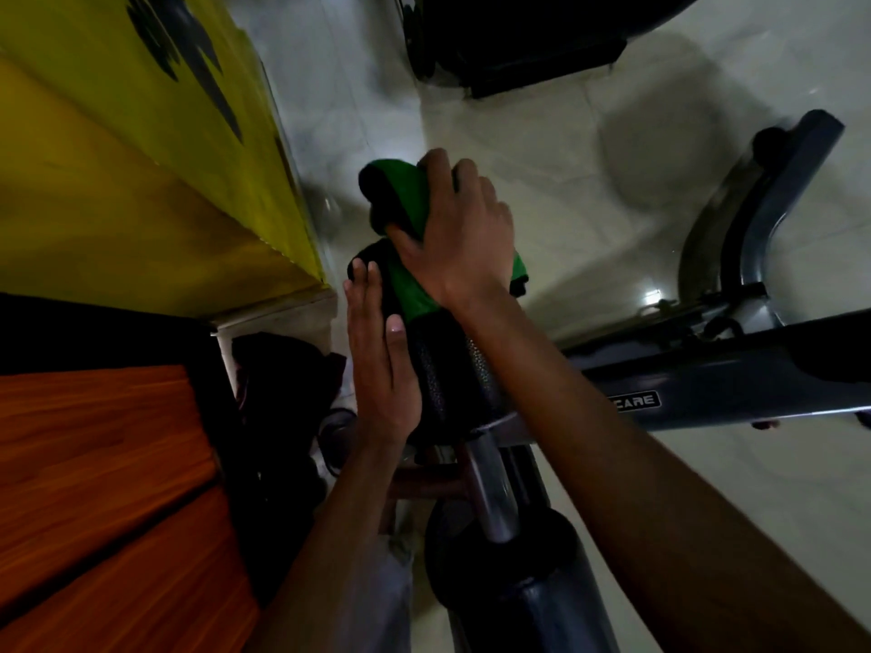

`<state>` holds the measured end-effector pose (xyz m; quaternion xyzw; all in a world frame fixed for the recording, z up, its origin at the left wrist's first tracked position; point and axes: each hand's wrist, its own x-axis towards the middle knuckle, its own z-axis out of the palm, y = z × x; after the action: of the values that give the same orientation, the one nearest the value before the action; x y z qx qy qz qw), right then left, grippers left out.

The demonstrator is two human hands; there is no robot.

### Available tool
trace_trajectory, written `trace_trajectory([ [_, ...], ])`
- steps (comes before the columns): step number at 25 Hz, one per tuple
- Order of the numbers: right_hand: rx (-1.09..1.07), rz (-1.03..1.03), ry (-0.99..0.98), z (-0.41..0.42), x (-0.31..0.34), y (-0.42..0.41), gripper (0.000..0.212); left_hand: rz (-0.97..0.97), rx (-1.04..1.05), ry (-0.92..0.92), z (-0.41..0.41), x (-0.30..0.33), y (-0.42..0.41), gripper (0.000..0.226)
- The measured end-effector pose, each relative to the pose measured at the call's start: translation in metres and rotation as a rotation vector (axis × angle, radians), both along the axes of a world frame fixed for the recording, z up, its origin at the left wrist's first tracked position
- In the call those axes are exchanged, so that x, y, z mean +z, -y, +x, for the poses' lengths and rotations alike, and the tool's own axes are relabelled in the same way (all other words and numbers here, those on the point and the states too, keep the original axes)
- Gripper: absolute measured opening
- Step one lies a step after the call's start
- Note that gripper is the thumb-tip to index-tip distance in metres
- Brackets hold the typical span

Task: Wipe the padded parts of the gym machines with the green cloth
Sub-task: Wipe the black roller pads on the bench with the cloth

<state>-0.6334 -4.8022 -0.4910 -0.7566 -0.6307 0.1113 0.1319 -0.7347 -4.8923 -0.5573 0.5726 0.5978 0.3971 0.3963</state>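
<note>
Now right hand [464, 228] grips green cloth [409, 190] on padded roller [447, 374].

One head-worn wide-angle view, looking steeply down past both forearms. Close on the hands at a black padded roller [452, 369]; pale tiled floor [565, 134] beyond, yellow wall [141, 157] at left. Edges bend outward, some blur.

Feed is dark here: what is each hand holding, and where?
Right hand grips the green cloth mid-length over the padded roller; left hand holds nothing, flat against the roller's side.
</note>
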Motion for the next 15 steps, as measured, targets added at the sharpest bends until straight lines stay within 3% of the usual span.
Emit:
trace_trajectory([
  [6, -0.033, 0.074, -0.132, 0.011, -0.005, 0.051, 0.058, 0.013, -0.004, -0.014, -0.001, 0.001, -0.002, 0.052],
  [10, -0.154, -0.028, -0.312, 0.026, -0.006, 0.127, 0.058, 0.031, -0.005, -0.035, -0.001, 0.001, -0.002, 0.052],
  [15, -0.371, -0.245, -0.669, 0.058, -0.009, 0.182, 0.026, 0.053, -0.011, -0.055, 0.0, 0.001, -0.002, 0.052],
])
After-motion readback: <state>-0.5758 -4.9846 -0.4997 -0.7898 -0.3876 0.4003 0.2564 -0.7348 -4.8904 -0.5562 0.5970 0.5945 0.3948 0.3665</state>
